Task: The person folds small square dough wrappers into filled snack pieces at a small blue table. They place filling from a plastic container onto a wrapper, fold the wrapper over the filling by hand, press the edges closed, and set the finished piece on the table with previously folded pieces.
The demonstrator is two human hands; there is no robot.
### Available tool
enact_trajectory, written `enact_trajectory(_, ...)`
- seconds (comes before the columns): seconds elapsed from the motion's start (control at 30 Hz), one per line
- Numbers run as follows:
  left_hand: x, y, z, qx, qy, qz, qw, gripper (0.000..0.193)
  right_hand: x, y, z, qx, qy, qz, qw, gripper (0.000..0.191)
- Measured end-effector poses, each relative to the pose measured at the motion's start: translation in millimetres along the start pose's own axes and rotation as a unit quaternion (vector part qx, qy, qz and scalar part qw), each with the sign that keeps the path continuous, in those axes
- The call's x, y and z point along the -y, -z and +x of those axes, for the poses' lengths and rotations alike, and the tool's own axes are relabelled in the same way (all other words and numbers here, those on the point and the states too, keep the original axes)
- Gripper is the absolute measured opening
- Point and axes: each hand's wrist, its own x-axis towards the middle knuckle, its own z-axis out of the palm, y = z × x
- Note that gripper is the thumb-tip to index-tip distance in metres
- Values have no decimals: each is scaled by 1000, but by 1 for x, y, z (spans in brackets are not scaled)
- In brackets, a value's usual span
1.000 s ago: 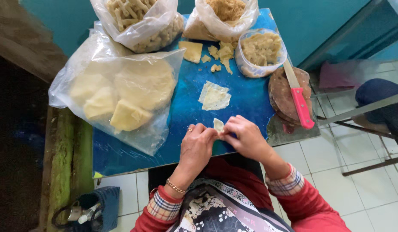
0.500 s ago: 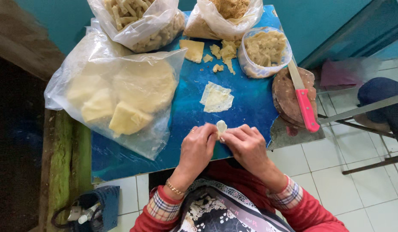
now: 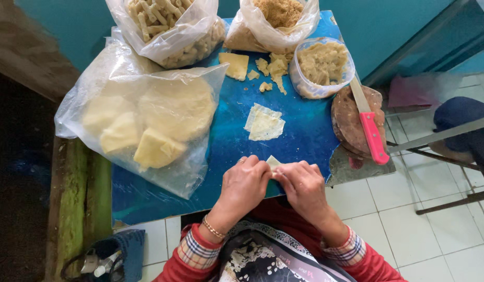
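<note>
Over blue table, left hand, right hand pinching pale wrapper

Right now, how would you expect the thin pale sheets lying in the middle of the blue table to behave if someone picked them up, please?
The pale sheets look very thin and flat, so probably floppy and light. Their edges look uneven, so they may tear easily. The piece pinched between the left hand and right hand bends readily, suggesting softness.

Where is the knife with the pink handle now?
In the head view, the knife lies at the right edge of the blue table, resting on a round brown board, just below the tub of filling.
</note>
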Motion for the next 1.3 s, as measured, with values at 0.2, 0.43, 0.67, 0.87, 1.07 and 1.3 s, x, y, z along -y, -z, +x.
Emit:
enact_trajectory(0.2, 0, 6, 8, 12, 58, -49, 997, 13, -9, 0, 1, 7, 25, -8, 1000, 13)
enact_trajectory(0.43, 3, 4, -6, -36, -68, -43, 996, 10, -8, -5, 2, 14, 23, -100, 995, 18)
enact_trajectory(0.67, 10, 2, 3, -38, -46, -22, 998, 7, -2, 0, 7, 3, 22, -80, 997, 15)
enact_trajectory(0.87, 7, 3, 3, -62, -77, -3, 995, 17, -16, -3, 20, 23, 18, -99, 995, 17)
enact_trajectory(1.07, 9, -4, 8, -53, -31, 1, 998, 13, 3, 2, 15, 15, 57, -149, 987, 31)
enact_trajectory(1.3, 10, -12, 6, -78, -12, 10, 997, 14, 1, 3, 33, 73, 98, -210, 970, 44)
